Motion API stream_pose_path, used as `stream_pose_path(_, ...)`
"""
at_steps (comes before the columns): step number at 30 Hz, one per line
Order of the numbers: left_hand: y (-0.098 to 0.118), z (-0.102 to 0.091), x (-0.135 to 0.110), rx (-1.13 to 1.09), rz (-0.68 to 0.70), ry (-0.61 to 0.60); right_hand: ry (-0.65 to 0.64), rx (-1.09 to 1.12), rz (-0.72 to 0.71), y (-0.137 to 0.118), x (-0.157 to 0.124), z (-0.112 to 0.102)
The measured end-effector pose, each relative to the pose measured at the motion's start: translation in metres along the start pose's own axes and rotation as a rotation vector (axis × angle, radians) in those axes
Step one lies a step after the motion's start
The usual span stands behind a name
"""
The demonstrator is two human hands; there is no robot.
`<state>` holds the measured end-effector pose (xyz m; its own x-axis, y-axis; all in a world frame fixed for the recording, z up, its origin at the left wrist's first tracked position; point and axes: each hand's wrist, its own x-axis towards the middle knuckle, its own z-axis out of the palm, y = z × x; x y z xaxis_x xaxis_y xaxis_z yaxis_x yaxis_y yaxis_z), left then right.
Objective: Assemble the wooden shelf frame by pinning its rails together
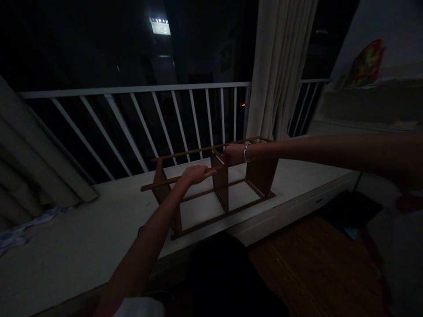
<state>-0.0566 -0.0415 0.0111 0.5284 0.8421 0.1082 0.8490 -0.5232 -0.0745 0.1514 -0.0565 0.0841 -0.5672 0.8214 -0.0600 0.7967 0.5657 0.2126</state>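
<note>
A wooden shelf frame (pixel 228 211) made of thin brown bars and a few upright panels lies on a white platform (pixel 82 237) by the window. My left hand (pixel 195 174) is closed around the frame's near top bar. My right hand (pixel 234 153), with a bracelet on the wrist, reaches in from the right and is closed on the top of the frame near its middle upright panel. The room is dim and the fingers are hard to make out.
A white railing (pixel 139 90) runs behind the platform in front of a dark window. A curtain (pixel 280 66) hangs at the right and another at the far left. A wooden floor (pixel 313 268) lies below; white shelves with a colourful object (pixel 365 64) stand at the right.
</note>
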Motion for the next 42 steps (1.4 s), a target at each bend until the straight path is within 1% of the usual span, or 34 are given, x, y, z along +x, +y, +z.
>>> stream_pose_path(4, 0.0, 0.001, 0.0, 0.012, 0.009, 0.004, 0.026, -0.061, -0.028, -0.002, 0.002, 0.001)
stream_pose_path(9, 0.0, 0.002, 0.001, 0.008, 0.011, 0.003, 0.071, -0.029, -0.014, 0.002, 0.014, 0.005)
stream_pose_path(13, -0.001, 0.003, 0.002, -0.006, 0.026, 0.005, 0.056, 0.037, 0.083, 0.009, 0.027, 0.01)
stream_pose_path(17, -0.001, 0.003, 0.002, -0.017, 0.036, 0.005, 0.054, 0.19, 0.162, 0.015, 0.032, 0.017)
stream_pose_path(19, -0.001, 0.002, 0.002, -0.016, 0.029, 0.003, 0.101, 0.247, 0.194, 0.015, 0.03, 0.02)
stream_pose_path(22, 0.0, 0.0, 0.002, -0.017, 0.02, -0.003, 0.149, 0.219, 0.156, 0.014, 0.026, 0.021)
stream_pose_path(24, 0.0, -0.001, 0.002, -0.022, 0.02, -0.006, 0.121, 0.176, 0.133, 0.014, 0.023, 0.019)
stream_pose_path(26, 0.0, -0.001, 0.001, -0.028, 0.022, -0.014, 0.073, 0.158, 0.148, 0.014, 0.021, 0.017)
stream_pose_path(28, 0.0, -0.001, 0.001, -0.036, 0.022, -0.02, 0.054, 0.147, 0.172, 0.016, 0.018, 0.015)
stream_pose_path(32, -0.001, -0.001, 0.001, -0.039, 0.024, -0.022, 0.02, 0.134, 0.109, 0.022, 0.006, 0.01)
stream_pose_path(37, -0.001, 0.0, 0.001, -0.035, 0.02, -0.007, 0.049, 0.04, 0.056, 0.02, -0.009, 0.01)
stream_pose_path(42, 0.0, 0.0, 0.001, -0.021, 0.009, -0.007, 0.081, 0.034, 0.126, 0.008, -0.019, 0.014)
